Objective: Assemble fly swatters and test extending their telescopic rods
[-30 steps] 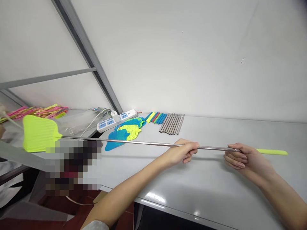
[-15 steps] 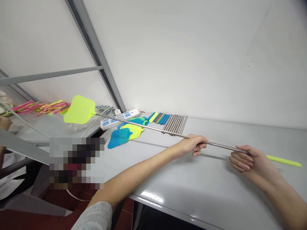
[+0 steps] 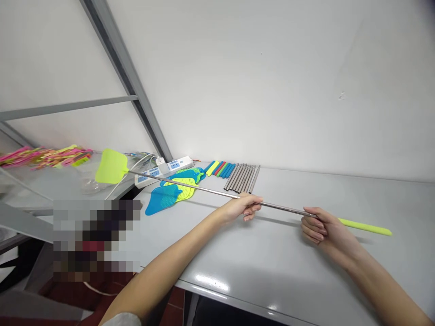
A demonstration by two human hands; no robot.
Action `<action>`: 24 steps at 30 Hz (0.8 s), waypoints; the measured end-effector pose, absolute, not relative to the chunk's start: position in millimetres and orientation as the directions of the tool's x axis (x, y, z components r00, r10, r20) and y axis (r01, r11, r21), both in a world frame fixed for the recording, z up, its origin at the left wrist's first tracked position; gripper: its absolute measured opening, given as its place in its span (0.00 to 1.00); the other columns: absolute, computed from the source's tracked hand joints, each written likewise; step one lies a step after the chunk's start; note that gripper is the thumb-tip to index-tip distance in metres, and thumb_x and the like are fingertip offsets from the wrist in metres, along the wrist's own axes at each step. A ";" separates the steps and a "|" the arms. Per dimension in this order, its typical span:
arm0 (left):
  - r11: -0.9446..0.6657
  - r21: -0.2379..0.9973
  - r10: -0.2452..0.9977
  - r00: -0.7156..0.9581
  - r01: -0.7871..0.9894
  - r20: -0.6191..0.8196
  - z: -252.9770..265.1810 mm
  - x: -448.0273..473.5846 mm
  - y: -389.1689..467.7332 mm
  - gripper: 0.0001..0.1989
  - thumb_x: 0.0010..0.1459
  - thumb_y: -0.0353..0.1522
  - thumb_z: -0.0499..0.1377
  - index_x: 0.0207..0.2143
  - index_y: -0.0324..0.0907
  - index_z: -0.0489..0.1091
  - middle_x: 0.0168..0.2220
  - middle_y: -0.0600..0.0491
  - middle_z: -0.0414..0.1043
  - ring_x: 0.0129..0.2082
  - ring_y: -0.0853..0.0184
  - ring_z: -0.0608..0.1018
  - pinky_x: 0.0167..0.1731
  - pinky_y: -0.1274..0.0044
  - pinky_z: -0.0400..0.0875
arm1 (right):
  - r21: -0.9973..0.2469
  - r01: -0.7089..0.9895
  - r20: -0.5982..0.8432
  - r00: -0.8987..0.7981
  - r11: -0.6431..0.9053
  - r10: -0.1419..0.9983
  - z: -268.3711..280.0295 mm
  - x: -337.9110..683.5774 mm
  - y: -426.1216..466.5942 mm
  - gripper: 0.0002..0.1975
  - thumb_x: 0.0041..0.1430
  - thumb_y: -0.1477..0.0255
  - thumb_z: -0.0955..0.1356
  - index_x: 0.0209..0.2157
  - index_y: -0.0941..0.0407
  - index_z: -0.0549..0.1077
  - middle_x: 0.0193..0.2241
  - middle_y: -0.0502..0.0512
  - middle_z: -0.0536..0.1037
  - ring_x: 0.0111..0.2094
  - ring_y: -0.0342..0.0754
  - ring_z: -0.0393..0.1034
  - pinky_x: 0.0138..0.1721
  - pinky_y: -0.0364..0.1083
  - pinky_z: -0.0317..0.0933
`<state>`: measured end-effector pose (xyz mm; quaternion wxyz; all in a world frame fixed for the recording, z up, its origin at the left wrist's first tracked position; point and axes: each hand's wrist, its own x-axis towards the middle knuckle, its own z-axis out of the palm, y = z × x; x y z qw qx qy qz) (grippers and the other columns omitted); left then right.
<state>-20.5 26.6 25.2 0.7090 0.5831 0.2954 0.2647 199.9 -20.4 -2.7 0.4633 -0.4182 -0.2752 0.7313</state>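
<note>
A long fly swatter (image 3: 210, 190) spans the table, held by both hands a little above its top. Its yellow-green paddle (image 3: 111, 166) points left, and its yellow-green handle (image 3: 367, 226) sticks out to the right. My left hand (image 3: 245, 206) is closed round the middle of the thin metal rod. Farther right, my right hand (image 3: 321, 225) grips the rod close to the handle, hiding where the two join. Behind the rod lie loose blue and yellow paddles (image 3: 163, 199), a row of coloured handles (image 3: 220, 169) and a row of metal rods (image 3: 242, 177).
A white power strip (image 3: 165, 171) with a plug in it lies at the table's back left. Beyond a grey metal frame (image 3: 136, 90), a second table carries a pile of pink and orange strips (image 3: 50, 156). The grey table's front edge (image 3: 204, 292) runs below my arms.
Both hands and the swatter have moved left in view, with the paddle slightly lower and the rod shown shorter. The background has also shifted a little left. Both grips stay closed.
</note>
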 end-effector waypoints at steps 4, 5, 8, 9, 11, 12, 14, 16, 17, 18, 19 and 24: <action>0.187 0.982 0.728 0.673 -0.012 -0.131 21.2 -20.3 26.4 0.17 0.50 0.35 0.48 0.13 0.40 0.48 0.11 0.62 0.43 0.09 0.78 0.52 0.14 0.80 0.46 | -0.807 -0.416 -0.351 -0.235 -0.420 0.907 -4.2 199.9 -19.4 0.20 0.49 0.66 0.62 0.13 0.56 0.47 0.14 0.44 0.41 0.14 0.38 0.40 0.16 0.43 0.42; 0.188 0.982 0.731 0.669 -0.009 -0.134 20.4 -20.7 26.1 0.17 0.51 0.35 0.48 0.13 0.40 0.48 0.10 0.62 0.43 0.09 0.78 0.52 0.14 0.81 0.46 | -0.810 -0.409 -0.346 -0.243 -0.419 0.906 -4.6 199.3 -19.0 0.20 0.49 0.66 0.62 0.13 0.56 0.47 0.14 0.44 0.42 0.14 0.38 0.40 0.16 0.42 0.42; 0.190 0.982 0.743 0.654 -0.003 -0.142 19.2 -21.7 24.7 0.16 0.50 0.36 0.48 0.14 0.40 0.49 0.10 0.62 0.43 0.10 0.78 0.53 0.14 0.81 0.47 | -0.811 -0.406 -0.338 -0.264 -0.422 0.903 -6.3 197.4 -17.7 0.20 0.49 0.66 0.62 0.13 0.56 0.48 0.13 0.44 0.42 0.14 0.37 0.41 0.16 0.42 0.42; 0.188 0.982 0.747 0.650 -0.002 -0.142 19.2 -21.7 24.1 0.16 0.50 0.36 0.48 0.14 0.40 0.49 0.10 0.62 0.43 0.10 0.78 0.53 0.14 0.81 0.47 | -0.810 -0.406 -0.338 -0.268 -0.424 0.902 -6.9 197.1 -17.3 0.20 0.49 0.66 0.62 0.13 0.56 0.48 0.13 0.44 0.42 0.14 0.37 0.41 0.16 0.42 0.42; 0.182 0.983 0.749 0.646 0.011 -0.146 20.0 -21.4 23.2 0.16 0.50 0.36 0.48 0.13 0.40 0.49 0.10 0.62 0.44 0.10 0.78 0.53 0.15 0.81 0.48 | -0.813 -0.397 -0.339 -0.273 -0.427 0.900 -7.8 196.8 -16.7 0.20 0.49 0.65 0.62 0.13 0.56 0.48 0.13 0.44 0.43 0.14 0.37 0.42 0.16 0.42 0.42; 0.177 0.984 0.750 0.644 0.021 -0.149 20.7 -21.1 22.9 0.17 0.50 0.36 0.47 0.13 0.40 0.49 0.10 0.62 0.44 0.10 0.78 0.54 0.15 0.81 0.49 | -0.817 -0.389 -0.338 -0.274 -0.425 0.900 -8.0 196.7 -16.5 0.20 0.49 0.65 0.62 0.13 0.56 0.48 0.13 0.44 0.43 0.14 0.37 0.42 0.16 0.42 0.42; 0.170 0.984 0.755 0.635 0.051 -0.163 22.1 -20.5 22.2 0.17 0.50 0.36 0.47 0.13 0.40 0.48 0.10 0.61 0.45 0.10 0.77 0.54 0.15 0.81 0.50 | -0.828 -0.375 -0.333 -0.271 -0.417 0.903 -7.9 196.6 -16.5 0.20 0.49 0.65 0.62 0.13 0.56 0.48 0.12 0.44 0.43 0.13 0.37 0.42 0.16 0.42 0.43; 0.161 0.984 0.760 0.626 0.078 -0.174 23.2 -19.9 21.6 0.17 0.50 0.36 0.46 0.12 0.40 0.48 0.10 0.61 0.45 0.10 0.77 0.55 0.16 0.81 0.51 | -0.834 -0.368 -0.330 -0.266 -0.412 0.906 -7.4 196.3 -16.7 0.20 0.49 0.64 0.62 0.13 0.56 0.49 0.12 0.44 0.43 0.13 0.37 0.43 0.16 0.42 0.43; 0.154 0.985 0.764 0.622 0.084 -0.172 23.4 -19.7 21.3 0.17 0.50 0.36 0.46 0.12 0.40 0.48 0.10 0.61 0.45 0.10 0.77 0.55 0.16 0.81 0.51 | -0.835 -0.368 -0.330 -0.261 -0.409 0.907 -7.1 196.2 -16.8 0.20 0.48 0.64 0.62 0.13 0.56 0.49 0.12 0.44 0.44 0.13 0.37 0.43 0.16 0.42 0.43; 0.146 0.986 0.765 0.622 0.086 -0.168 23.5 -19.6 21.1 0.17 0.50 0.36 0.46 0.13 0.40 0.48 0.10 0.61 0.45 0.10 0.77 0.55 0.16 0.81 0.51 | -0.834 -0.369 -0.332 -0.258 -0.410 0.908 -6.8 196.1 -16.9 0.19 0.48 0.65 0.62 0.13 0.56 0.49 0.12 0.44 0.44 0.13 0.37 0.43 0.16 0.42 0.43; 0.138 0.987 0.765 0.623 0.085 -0.161 23.3 -19.5 20.9 0.17 0.50 0.35 0.46 0.13 0.40 0.48 0.10 0.61 0.45 0.10 0.77 0.55 0.16 0.81 0.51 | -0.833 -0.372 -0.333 -0.256 -0.410 0.908 -6.4 196.0 -17.0 0.19 0.48 0.65 0.62 0.13 0.56 0.50 0.13 0.43 0.44 0.14 0.37 0.43 0.16 0.42 0.43; 0.134 0.986 0.761 0.627 0.098 -0.166 21.0 -19.3 21.4 0.15 0.51 0.35 0.45 0.14 0.40 0.51 0.11 0.62 0.45 0.11 0.77 0.56 0.16 0.81 0.52 | -0.823 -0.395 -0.331 -0.251 -0.409 0.909 -5.2 195.8 -17.4 0.17 0.48 0.65 0.63 0.14 0.57 0.52 0.13 0.43 0.46 0.14 0.37 0.44 0.16 0.41 0.43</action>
